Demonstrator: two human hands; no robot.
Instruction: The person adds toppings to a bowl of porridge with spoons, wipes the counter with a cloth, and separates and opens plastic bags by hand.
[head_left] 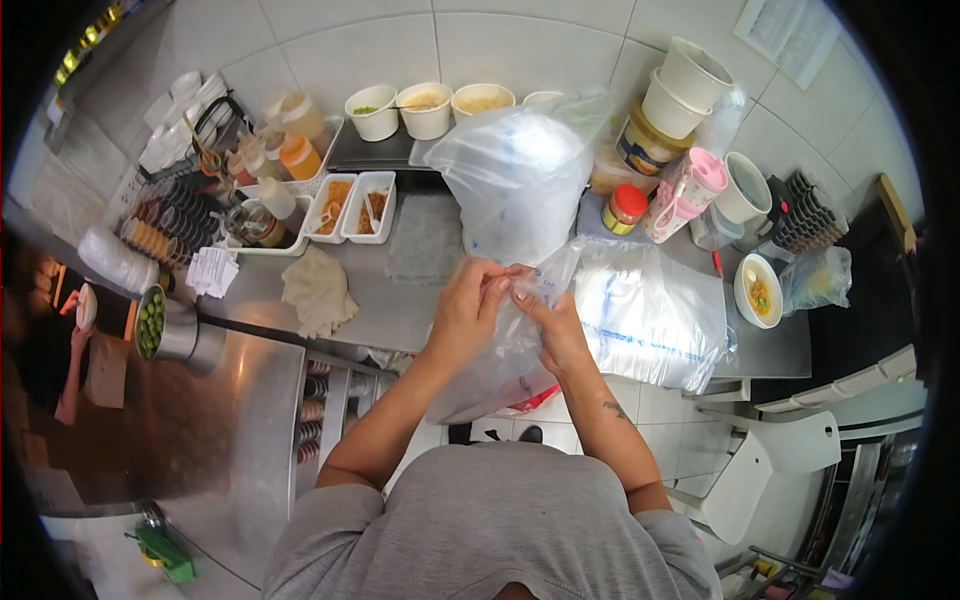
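Both hands (466, 308) are pinching a clear bag (490, 368), seemingly steadying its flimsy edge. Flat plastic (650, 312) is lying nearby, probably for reach.

held bag (512, 352): glossy plastic; counter (385, 312): smooth metal; rag (318, 292): rough matt cloth; wall tiles (360, 55): smooth.

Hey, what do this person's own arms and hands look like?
The left hand and right hand are bare, with no gloves or watch visible. The sleeves are short and plain grey, and the right forearm bears a small dark tattoo.
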